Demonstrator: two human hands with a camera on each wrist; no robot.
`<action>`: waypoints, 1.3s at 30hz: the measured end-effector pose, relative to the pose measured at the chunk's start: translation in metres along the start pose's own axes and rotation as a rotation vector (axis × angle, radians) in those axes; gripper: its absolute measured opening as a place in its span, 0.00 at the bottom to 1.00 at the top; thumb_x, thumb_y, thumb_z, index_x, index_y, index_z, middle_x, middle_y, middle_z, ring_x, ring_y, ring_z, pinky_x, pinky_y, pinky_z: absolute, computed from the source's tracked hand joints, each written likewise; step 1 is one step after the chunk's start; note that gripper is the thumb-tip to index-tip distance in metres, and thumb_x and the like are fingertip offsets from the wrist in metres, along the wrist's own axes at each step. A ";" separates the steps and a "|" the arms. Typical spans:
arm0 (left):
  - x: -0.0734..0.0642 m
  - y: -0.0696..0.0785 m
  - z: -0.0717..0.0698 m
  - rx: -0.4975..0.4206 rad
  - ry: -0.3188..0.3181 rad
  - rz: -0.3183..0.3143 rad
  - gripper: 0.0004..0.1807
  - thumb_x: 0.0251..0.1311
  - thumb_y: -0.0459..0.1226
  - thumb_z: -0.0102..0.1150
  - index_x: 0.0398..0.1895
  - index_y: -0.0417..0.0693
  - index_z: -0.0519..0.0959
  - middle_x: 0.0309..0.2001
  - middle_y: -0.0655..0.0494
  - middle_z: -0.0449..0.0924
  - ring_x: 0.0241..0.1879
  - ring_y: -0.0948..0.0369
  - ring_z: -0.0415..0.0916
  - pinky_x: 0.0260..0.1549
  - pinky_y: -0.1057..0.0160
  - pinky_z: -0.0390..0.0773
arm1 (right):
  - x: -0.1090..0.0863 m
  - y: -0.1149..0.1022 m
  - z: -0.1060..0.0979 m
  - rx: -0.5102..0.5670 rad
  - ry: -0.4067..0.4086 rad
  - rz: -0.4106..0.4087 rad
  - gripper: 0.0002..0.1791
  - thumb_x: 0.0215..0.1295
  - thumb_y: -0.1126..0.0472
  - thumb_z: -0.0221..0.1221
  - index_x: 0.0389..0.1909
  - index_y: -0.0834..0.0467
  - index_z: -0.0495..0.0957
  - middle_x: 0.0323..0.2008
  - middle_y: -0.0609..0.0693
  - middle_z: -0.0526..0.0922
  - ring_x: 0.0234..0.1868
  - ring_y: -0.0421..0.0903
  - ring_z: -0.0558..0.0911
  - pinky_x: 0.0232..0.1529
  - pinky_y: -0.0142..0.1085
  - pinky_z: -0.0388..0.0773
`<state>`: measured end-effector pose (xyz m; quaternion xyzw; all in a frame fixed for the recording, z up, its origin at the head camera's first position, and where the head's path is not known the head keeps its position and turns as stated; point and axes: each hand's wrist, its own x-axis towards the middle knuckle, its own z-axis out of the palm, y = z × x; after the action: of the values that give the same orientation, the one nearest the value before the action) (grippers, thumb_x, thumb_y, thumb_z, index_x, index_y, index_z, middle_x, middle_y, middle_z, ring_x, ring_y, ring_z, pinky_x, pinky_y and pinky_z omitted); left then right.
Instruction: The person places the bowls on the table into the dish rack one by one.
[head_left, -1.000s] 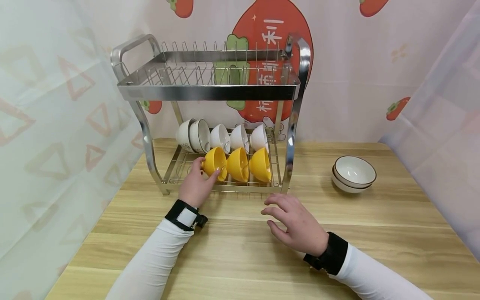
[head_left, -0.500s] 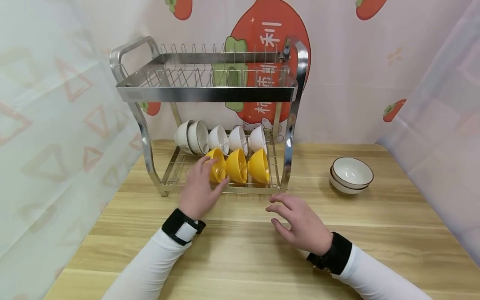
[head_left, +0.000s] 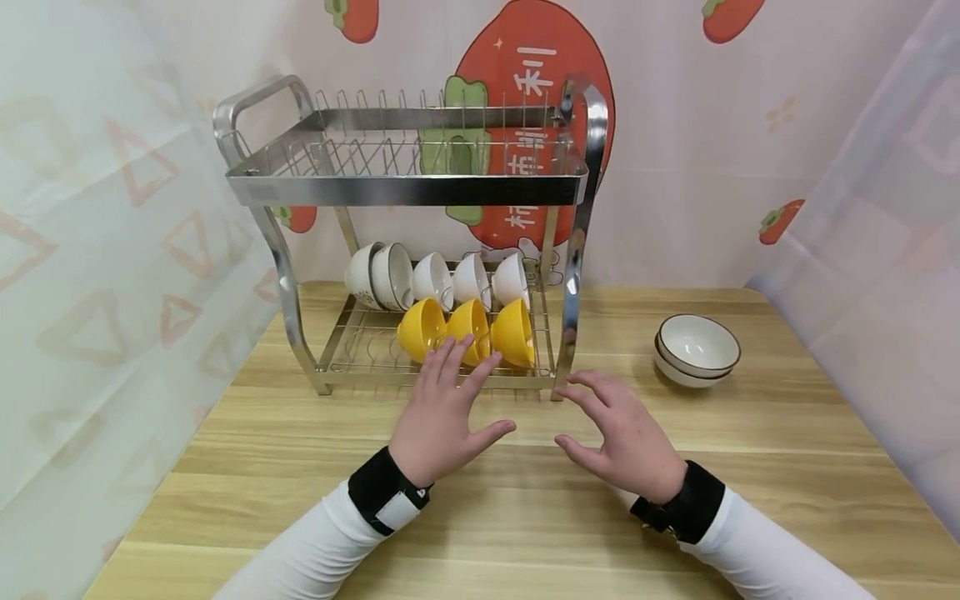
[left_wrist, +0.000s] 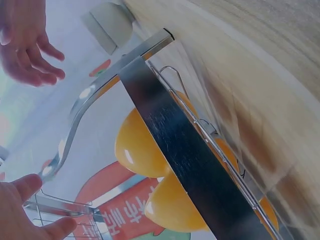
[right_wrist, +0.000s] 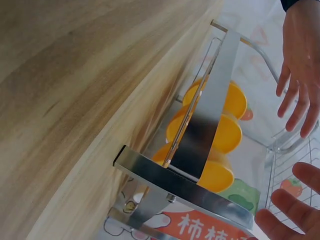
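Note:
Three yellow bowls stand on edge in a row at the front of the rack's lower shelf: the left yellow bowl (head_left: 421, 327), the middle yellow bowl (head_left: 467, 322) and the right yellow bowl (head_left: 513, 333). My left hand (head_left: 442, 421) is in front of them with fingers spread, holding nothing; its fingertips overlap the middle bowl's lower part in the head view. To the right, my right hand (head_left: 626, 437) hovers over the table near the rack's front right leg, fingers loosely bent around nothing. Both wrist views show the yellow bowls behind the rack's metal front bar (left_wrist: 167, 145).
Behind the yellow bowls, white bowls (head_left: 471, 279) and two patterned bowls (head_left: 390, 275) lean on the lower shelf. The upper tier (head_left: 408, 190) of the steel rack overhangs them. Two stacked dark-rimmed bowls (head_left: 699, 346) sit at the right on the wooden table (head_left: 757, 450).
My left hand has let go of the left yellow bowl and drawn back toward me and to the right, its fingers spreading. The right hand has shifted slightly right.

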<state>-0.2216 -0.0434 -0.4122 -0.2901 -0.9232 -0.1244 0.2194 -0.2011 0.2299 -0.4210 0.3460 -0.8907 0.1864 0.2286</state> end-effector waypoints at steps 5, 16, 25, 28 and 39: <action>-0.001 0.001 0.001 -0.011 -0.003 -0.004 0.48 0.51 0.68 0.58 0.73 0.59 0.59 0.72 0.42 0.48 0.70 0.46 0.38 0.68 0.42 0.47 | 0.002 0.005 -0.002 -0.013 0.016 0.002 0.30 0.57 0.46 0.62 0.57 0.59 0.75 0.56 0.58 0.74 0.57 0.52 0.68 0.57 0.54 0.68; -0.002 0.004 0.000 -0.004 -0.036 0.002 0.47 0.52 0.68 0.57 0.73 0.60 0.59 0.72 0.44 0.47 0.70 0.48 0.36 0.67 0.42 0.49 | -0.005 0.075 -0.034 -0.137 0.130 0.333 0.17 0.59 0.60 0.62 0.45 0.67 0.80 0.44 0.63 0.81 0.47 0.58 0.75 0.49 0.57 0.69; -0.004 0.005 -0.002 -0.008 -0.051 -0.008 0.47 0.52 0.67 0.57 0.73 0.61 0.59 0.73 0.44 0.47 0.70 0.49 0.37 0.68 0.42 0.49 | -0.023 0.113 -0.047 -0.211 -0.108 0.550 0.16 0.63 0.60 0.55 0.44 0.69 0.79 0.41 0.69 0.80 0.45 0.65 0.75 0.44 0.65 0.66; -0.004 0.005 -0.003 -0.001 -0.058 -0.013 0.47 0.52 0.68 0.56 0.73 0.61 0.59 0.73 0.45 0.47 0.70 0.49 0.37 0.68 0.43 0.49 | -0.026 0.116 -0.047 -0.243 -0.150 0.531 0.11 0.61 0.63 0.53 0.34 0.67 0.80 0.32 0.66 0.83 0.37 0.64 0.79 0.40 0.64 0.67; -0.003 0.006 -0.001 0.006 -0.059 -0.006 0.46 0.54 0.68 0.54 0.74 0.62 0.58 0.73 0.45 0.47 0.70 0.49 0.39 0.68 0.44 0.49 | -0.031 0.123 -0.051 -0.198 -0.126 0.521 0.05 0.61 0.66 0.57 0.27 0.63 0.74 0.19 0.55 0.77 0.24 0.56 0.76 0.36 0.61 0.65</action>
<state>-0.2161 -0.0403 -0.4124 -0.2903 -0.9305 -0.1136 0.1924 -0.2524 0.3565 -0.4168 0.0922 -0.9759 0.1289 0.1500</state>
